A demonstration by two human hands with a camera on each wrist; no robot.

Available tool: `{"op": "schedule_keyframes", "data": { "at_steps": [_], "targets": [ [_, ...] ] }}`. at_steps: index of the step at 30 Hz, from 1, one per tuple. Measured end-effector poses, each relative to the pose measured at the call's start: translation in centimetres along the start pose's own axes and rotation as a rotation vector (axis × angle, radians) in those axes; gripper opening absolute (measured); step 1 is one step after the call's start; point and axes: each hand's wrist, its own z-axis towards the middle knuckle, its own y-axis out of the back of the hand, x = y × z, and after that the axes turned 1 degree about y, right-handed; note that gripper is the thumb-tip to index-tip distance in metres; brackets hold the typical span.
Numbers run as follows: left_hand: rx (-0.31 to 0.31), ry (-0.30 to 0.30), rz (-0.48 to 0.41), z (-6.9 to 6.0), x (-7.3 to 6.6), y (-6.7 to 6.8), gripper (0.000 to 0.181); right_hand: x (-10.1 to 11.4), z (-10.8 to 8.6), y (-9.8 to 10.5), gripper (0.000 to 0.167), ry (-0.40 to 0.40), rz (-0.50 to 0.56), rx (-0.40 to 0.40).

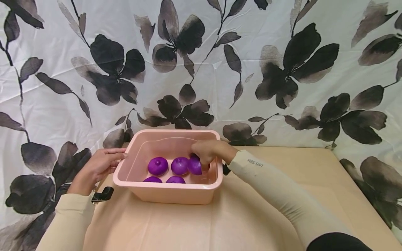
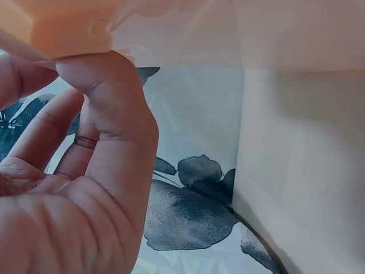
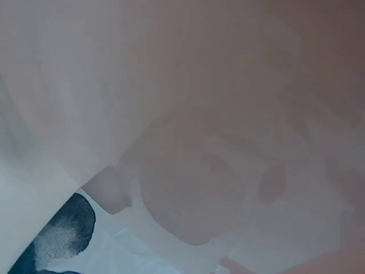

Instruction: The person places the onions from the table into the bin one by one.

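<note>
A pink plastic tub [image 1: 169,193] stands on the table with several shiny purple balls in it; one ball [image 1: 158,166] shows a small nub on top. My left hand [image 1: 97,169] pinches the tub's left rim between thumb and fingers, and the left wrist view shows the same hand [image 2: 102,131] at the tub's edge [image 2: 74,34]. Inside the tub, at its right side, my right hand [image 1: 205,150] grips a purple ball [image 1: 195,165], partly hidden by the fingers. Another ball [image 1: 179,166] lies beside it. The front wall partly hides two more balls. Only a blurred pinkish surface [image 3: 228,85] fills most of the right wrist view.
A tan cover lies over the table [image 1: 251,216], whose right edge slants at the far right. Behind it hangs a white cloth [image 1: 226,90] with dark flowers. Both forearms wear cream sleeves [image 1: 270,184], with a small black device [image 1: 103,195] at the left wrist.
</note>
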Motion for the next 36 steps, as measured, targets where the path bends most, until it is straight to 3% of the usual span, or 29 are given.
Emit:
{"op": "schedule_keyframes", "data": {
  "at_steps": [16,20,25,27,30,36],
  "targets": [
    [0.005,0.006,0.046,0.7,-0.2,-0.5,0.020,0.3,-0.1,-1.1,0.058,-0.107,-0.007,0.055],
    [0.016,0.006,0.055,1.1,-0.5,-0.9,0.020,0.1,-0.7,-1.1,0.074,-0.095,0.037,0.003],
    [0.016,-0.003,0.110,1.4,-1.2,-1.2,0.026,-0.4,-2.2,-0.3,0.084,-0.048,0.147,-0.176],
    [0.007,-0.017,0.188,1.5,-1.6,-1.4,0.040,-0.7,-3.4,0.1,0.082,-0.038,0.177,-0.265],
    [-0.028,-0.048,0.380,1.0,-2.3,-1.6,0.054,-1.1,-5.3,0.7,0.079,-0.022,0.225,-0.371],
    [-0.095,-0.149,0.754,-0.6,-4.4,-2.5,0.061,-1.8,-9.1,1.2,0.079,-0.069,0.269,-0.495]
  ]
}}
